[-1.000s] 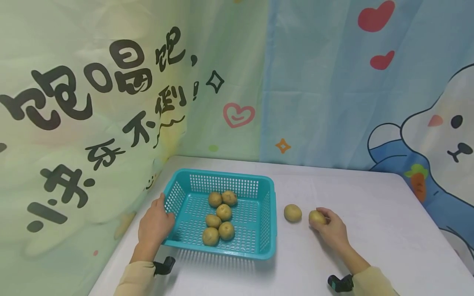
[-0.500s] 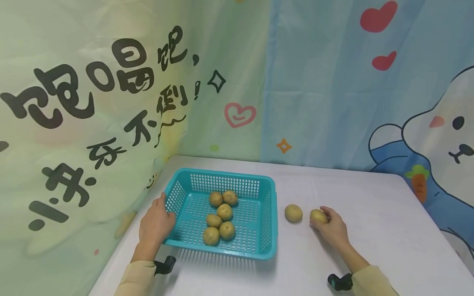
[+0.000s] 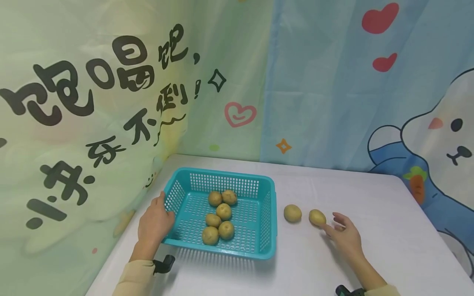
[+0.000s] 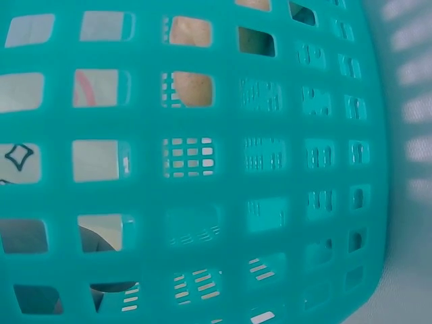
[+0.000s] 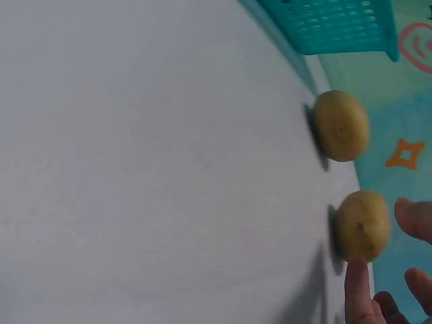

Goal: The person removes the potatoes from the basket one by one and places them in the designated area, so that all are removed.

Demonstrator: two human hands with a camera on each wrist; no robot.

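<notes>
My left hand (image 3: pixel 154 220) grips the left wall of a teal plastic basket (image 3: pixel 275 205), thumb at its inner side. Several potatoes (image 3: pixel 224 211) lie inside, towards the middle of the basket. Outside it, to the right, two potatoes rest on the table: one (image 3: pixel 292 213) nearer the basket and a smaller one (image 3: pixel 317 218) beside it. Just right of the smaller potato is my right hand (image 3: pixel 347 237), its fingers spread and holding nothing. In the right wrist view the thumb (image 5: pixel 358 290) is at that potato's edge; whether it touches cannot be told.
A white cloth covers the table (image 3: pixel 314 263). Printed curtains hang close behind it and along its left side. The basket's perforated wall (image 4: pixel 229 182) fills most of the left wrist view.
My right hand has let go of the smaller potato and drawn back to the right, fingers opening. That potato stays on the table. My left hand and the basket have not visibly moved.
</notes>
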